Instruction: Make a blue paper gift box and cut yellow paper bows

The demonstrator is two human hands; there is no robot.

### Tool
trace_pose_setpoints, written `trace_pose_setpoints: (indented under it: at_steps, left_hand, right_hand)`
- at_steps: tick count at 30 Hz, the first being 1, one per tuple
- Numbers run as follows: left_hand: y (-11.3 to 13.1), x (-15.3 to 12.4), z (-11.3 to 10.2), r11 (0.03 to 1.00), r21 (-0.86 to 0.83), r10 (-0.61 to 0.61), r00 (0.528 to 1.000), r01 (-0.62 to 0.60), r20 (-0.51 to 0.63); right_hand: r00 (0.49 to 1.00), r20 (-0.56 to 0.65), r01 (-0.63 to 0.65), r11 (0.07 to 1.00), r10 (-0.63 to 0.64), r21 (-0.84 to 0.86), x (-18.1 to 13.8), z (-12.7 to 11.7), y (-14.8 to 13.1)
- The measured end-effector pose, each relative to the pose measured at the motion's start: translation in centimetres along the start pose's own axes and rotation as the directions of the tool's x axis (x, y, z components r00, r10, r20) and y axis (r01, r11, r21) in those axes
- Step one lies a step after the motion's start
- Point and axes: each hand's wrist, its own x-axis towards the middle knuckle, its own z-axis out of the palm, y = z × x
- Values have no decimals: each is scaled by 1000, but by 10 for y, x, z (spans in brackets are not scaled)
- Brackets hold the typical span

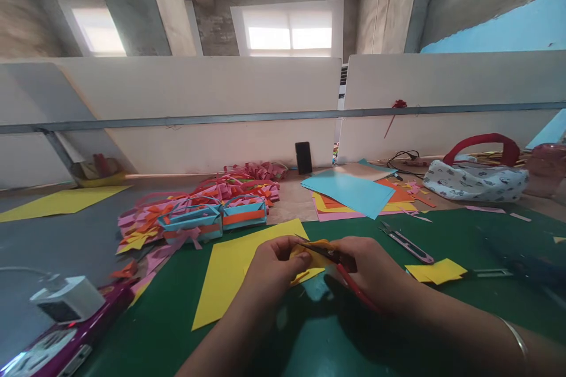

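Note:
My left hand pinches a small folded piece of yellow paper above the green mat. In my right hand is a pair of scissors with red handles, its fingers closed around them. The scissor blades point left and lie against the paper, close to my left fingertips. Beneath my hands a larger yellow sheet rests on the green cutting mat. My palms hide part of the paper piece and of the scissor handles.
Blue paper baskets and a heap of pink and orange strips lie behind on the left. Coloured sheets, a craft knife and yellow pieces are on the right. A phone stands behind; a purple power strip sits front left.

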Motion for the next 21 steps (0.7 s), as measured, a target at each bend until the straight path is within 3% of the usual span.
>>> trace_pose_setpoints:
  at_steps: [11,21]
  left_hand:
    - [-2,1,-1,1000,22,-17,1000,17,9]
    - [-1,0,-1,1000,-9,-15,1000,15,8]
  right_hand:
    - [998,45,-54,999,54,-3,2,-1,0]
    - [999,26,-29,999,30,-46,2,-2,1]
